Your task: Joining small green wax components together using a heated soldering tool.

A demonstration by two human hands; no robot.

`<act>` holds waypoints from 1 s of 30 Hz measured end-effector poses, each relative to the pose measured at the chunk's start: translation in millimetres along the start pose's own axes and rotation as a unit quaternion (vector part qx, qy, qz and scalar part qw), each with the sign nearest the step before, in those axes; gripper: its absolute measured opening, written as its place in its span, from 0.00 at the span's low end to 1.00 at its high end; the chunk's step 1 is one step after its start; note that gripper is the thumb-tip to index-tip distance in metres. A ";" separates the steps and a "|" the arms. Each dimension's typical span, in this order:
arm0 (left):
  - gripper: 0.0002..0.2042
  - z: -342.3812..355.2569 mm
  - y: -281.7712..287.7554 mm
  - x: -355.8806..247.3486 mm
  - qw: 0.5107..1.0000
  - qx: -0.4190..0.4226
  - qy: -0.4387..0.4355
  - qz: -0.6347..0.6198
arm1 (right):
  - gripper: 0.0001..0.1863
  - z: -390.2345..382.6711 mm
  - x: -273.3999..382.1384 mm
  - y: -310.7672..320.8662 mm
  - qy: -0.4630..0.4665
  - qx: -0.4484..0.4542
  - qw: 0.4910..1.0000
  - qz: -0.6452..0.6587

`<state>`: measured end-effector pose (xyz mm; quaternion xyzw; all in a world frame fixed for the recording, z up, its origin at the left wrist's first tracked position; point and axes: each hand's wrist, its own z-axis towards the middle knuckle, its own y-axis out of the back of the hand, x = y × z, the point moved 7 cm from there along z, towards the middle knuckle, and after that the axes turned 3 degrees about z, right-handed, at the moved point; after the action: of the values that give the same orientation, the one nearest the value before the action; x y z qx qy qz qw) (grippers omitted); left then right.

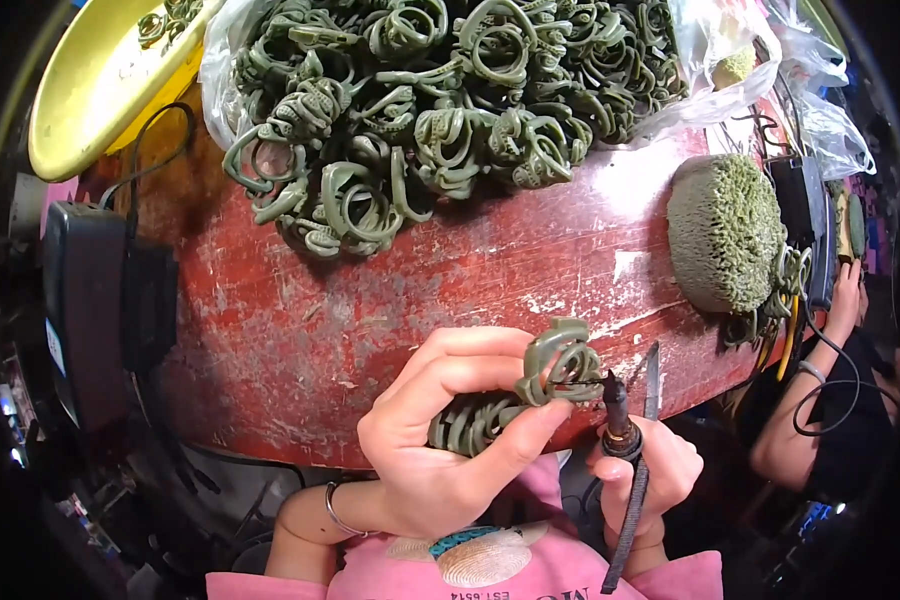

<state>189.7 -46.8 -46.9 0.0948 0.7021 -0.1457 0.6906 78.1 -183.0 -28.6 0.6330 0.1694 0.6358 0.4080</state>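
Note:
My left hand [395, 430] is closed around green wax rings, pinching one carved ring [542, 368] between thumb and fingers. Several more green rings [470, 422] sit bunched against its palm. In my right hand [665, 470] is a black pen-shaped heating tool [618, 410], its thin tip pointing left and reaching the pinched ring. A long, narrow, dark flat tool [627, 530], seemingly a file, lies along the same hand; its blade-like end rises beside the pen. Beyond my hands, a large heap of similar green rings [450, 110] covers the far part of the table.
The worn red table [300, 330] carries clear plastic bags [710, 90] around the heap. A rough green block [725, 235] stands at right, beside cables and a black box [795, 200]. At left are a yellow tray [65, 125] and black device [85, 300]. Another person's arm [815, 390] shows far right.

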 end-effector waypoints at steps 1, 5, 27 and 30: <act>0.10 -0.3 0.4 0.3 1.000 0.000 -0.003 -0.001 | 0.23 -0.3 -0.2 -0.3 -0.001 -0.001 1.000 -0.001; 0.10 -0.3 2.3 1.6 1.000 -0.001 0.000 -0.001 | 0.23 -0.7 -0.9 -2.6 -0.005 -0.013 1.000 0.013; 0.10 1.7 2.0 0.6 1.000 0.003 -0.008 -0.004 | 0.25 -2.3 -3.9 -2.5 -0.042 -0.002 0.999 -0.006; 0.10 1.6 2.0 1.0 1.000 0.004 0.002 -0.004 | 0.25 -2.9 -4.8 -2.8 -0.044 0.001 0.999 -0.004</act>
<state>191.9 -45.5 -48.0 0.0951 0.7036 -0.1503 0.6880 75.6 -184.0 -34.3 0.6599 0.1542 0.6059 0.4168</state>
